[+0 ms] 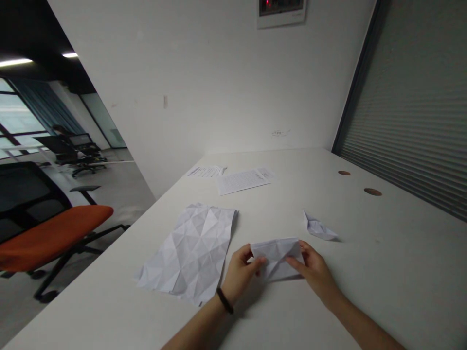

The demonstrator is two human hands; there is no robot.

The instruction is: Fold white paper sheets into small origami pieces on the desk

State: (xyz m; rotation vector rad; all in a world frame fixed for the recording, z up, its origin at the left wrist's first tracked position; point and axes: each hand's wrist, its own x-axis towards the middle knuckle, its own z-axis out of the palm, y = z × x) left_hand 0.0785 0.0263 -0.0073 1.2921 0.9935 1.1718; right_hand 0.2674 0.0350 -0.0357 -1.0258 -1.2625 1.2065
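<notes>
A folded piece of white paper (276,256) lies on the white table (383,272) in front of me. My left hand (240,273), with a black band at the wrist, pinches its left edge. My right hand (313,270) grips its right edge with curled fingers. Just left of my hands lies a creased, unfolded sheet (189,253). A small folded paper boat (319,227) sits on the table beyond my right hand.
Two printed sheets (243,181) (206,171) lie at the far end of the table by the wall. Two round cable holes (372,192) are on the right. An orange office chair (54,233) stands left of the table.
</notes>
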